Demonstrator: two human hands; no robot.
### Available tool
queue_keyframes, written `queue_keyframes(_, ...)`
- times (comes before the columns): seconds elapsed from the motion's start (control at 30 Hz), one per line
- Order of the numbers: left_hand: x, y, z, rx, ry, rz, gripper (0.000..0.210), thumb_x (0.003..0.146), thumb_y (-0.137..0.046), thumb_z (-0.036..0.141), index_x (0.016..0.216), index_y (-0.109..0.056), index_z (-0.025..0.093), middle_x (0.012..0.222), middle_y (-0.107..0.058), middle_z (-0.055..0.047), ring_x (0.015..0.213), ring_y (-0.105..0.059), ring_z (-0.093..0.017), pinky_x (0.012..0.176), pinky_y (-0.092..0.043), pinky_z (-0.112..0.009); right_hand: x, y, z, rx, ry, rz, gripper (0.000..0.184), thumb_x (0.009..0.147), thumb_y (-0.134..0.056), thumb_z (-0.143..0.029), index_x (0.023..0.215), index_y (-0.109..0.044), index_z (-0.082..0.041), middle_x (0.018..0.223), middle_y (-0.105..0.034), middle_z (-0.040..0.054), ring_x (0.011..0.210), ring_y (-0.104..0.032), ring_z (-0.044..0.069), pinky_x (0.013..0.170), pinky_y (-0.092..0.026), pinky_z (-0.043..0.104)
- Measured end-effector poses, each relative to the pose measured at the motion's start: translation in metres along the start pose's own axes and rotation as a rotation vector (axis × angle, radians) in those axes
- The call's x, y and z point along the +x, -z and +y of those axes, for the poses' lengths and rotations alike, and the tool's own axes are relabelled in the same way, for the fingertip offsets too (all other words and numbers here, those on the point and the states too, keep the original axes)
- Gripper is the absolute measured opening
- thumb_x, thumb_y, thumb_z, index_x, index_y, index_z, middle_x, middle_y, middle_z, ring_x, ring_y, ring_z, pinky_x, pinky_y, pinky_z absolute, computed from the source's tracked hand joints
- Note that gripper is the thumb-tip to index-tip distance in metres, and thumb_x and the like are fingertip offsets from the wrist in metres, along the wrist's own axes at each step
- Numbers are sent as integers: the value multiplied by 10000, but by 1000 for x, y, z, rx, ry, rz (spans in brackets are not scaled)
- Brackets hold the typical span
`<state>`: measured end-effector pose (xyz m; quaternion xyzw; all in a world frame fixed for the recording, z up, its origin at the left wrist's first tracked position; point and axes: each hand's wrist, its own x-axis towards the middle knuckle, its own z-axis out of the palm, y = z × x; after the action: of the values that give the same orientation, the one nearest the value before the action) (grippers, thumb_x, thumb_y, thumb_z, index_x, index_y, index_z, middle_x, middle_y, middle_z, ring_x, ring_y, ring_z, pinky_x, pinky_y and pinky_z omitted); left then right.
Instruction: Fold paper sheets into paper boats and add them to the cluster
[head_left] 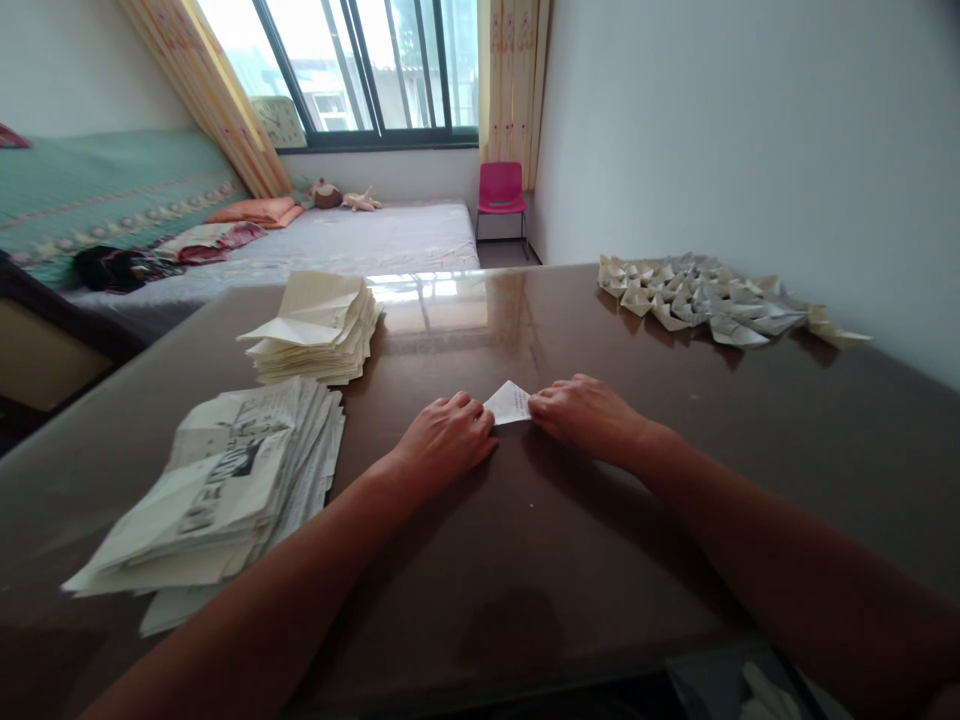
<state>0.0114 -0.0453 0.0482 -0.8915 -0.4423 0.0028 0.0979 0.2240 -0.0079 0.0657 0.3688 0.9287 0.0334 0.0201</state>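
Observation:
A small piece of printed paper (pixel 511 402), folded to a triangle with its point away from me, is held between both hands over the middle of the table. My left hand (pixel 450 432) closes on its left corner, fingertips pressed together. On the right corner, my right hand (pixel 581 412) pinches the paper in the same way. The thumbs are mostly hidden. To the left of my left hand lie a stack of printed sheets (pixel 225 480) and, farther back, a stack of cream paper (pixel 319 320).
Many folded paper boats (pixel 697 295) stand grouped at the table's far right, near the white wall (pixel 750 130). The glossy brown table (pixel 465 560) reflects the window (pixel 375 70). Beyond it are a bed (pixel 397 235) and a pink chair (pixel 501 190).

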Motion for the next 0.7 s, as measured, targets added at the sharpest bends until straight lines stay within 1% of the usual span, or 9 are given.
queue_keyframes(0.07,0,-3,-3,-31,-1,8,210,931,-443,277,922,-614,155,904,-628,-94,885,-547,-212,747,-439,-311,1,0,6,77,-15,3,192,908,-487,-244,844,-661,-195,885,-695,80,831,-618,199,692,-364,281)
queue_keyframes(0.13,1,-7,-10,-121,2,18,227,936,-419,240,908,-634,173,909,-626,-84,877,-548,-194,744,-443,-290,3,-2,14,207,3,10,179,884,-515,-238,830,-681,-198,894,-696,65,832,-614,182,697,-379,259)
queue_keyframes(0.2,2,-12,-18,-262,14,46,267,943,-402,259,913,-661,202,927,-634,-65,891,-557,-176,766,-448,-269,4,-8,24,371,30,2,173,864,-528,-225,833,-695,-191,886,-697,49,797,-610,157,702,-395,238)
queue_keyframes(0.27,4,-18,-26,-404,52,88,284,941,-406,279,928,-683,219,938,-652,-46,907,-574,-161,808,-447,-253,6,-15,32,521,29,-12,179,860,-525,-242,859,-693,-181,865,-697,33,760,-604,141,695,-406,223)
queue_keyframes(0.37,7,-24,-33,-551,147,116,282,920,-438,310,938,-702,213,935,-683,-33,881,-604,-156,801,-453,-243,9,-24,40,656,-2,0,214,877,-493,-283,908,-669,-165,837,-687,18,731,-587,129,680,-409,213)
queue_keyframes(0.43,9,-26,-33,-609,204,126,297,912,-437,328,948,-708,213,942,-701,-29,862,-621,-157,789,-458,-244,11,-29,42,674,-38,21,235,886,-476,-302,929,-656,-156,824,-679,17,711,-572,124,665,-403,211)
queue_keyframes(0.53,11,-28,-32,-651,291,133,307,897,-436,336,994,-704,221,948,-722,-22,845,-641,-163,787,-463,-252,15,-34,39,633,-96,54,237,889,-474,-305,938,-653,-158,815,-676,22,708,-569,128,659,-393,213)
queue_keyframes(0.7,12,-31,-32,-627,391,131,296,859,-462,322,1013,-694,222,870,-726,-18,779,-643,-168,747,-472,-264,18,-42,34,522,-145,152,199,891,-478,-274,923,-654,-185,909,-682,43,796,-588,146,709,-391,227)
